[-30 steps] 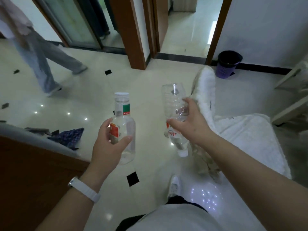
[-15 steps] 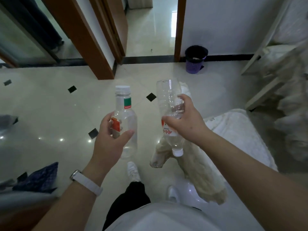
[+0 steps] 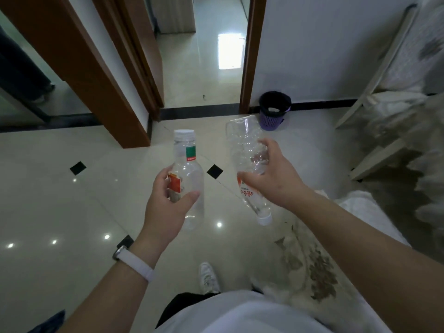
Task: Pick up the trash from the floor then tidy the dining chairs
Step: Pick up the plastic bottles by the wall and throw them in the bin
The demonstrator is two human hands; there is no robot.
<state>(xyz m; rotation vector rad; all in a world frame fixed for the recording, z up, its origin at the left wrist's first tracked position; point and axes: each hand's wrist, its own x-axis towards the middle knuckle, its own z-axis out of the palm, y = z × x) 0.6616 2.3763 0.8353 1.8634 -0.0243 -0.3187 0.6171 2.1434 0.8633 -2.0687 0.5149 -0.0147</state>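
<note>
My left hand [image 3: 165, 205] grips an upright, empty clear plastic bottle [image 3: 188, 169] with a white cap and a red and green label. My right hand [image 3: 274, 179] holds a second clear, crumpled plastic bottle [image 3: 242, 150] upside down, its white cap pointing at the floor. Both bottles hang in the air above the glossy cream tiled floor [image 3: 60, 200]. A purple trash bin [image 3: 274, 114] with a black liner stands ahead by the white wall, just beyond the right-hand bottle.
A brown door frame [image 3: 79, 68] and an open doorway [image 3: 206, 68] lie ahead. White chair frames [image 3: 374, 87] draped with pale fabric stand at the right. A white cushioned seat [image 3: 365, 212] is under my right arm. My white shoe [image 3: 209, 277] is below.
The view has turned right and moved forward, so the purple bin is nearer and more central. The walking person and the blue cloth have left the view. Both hands still hold their bottles.
</note>
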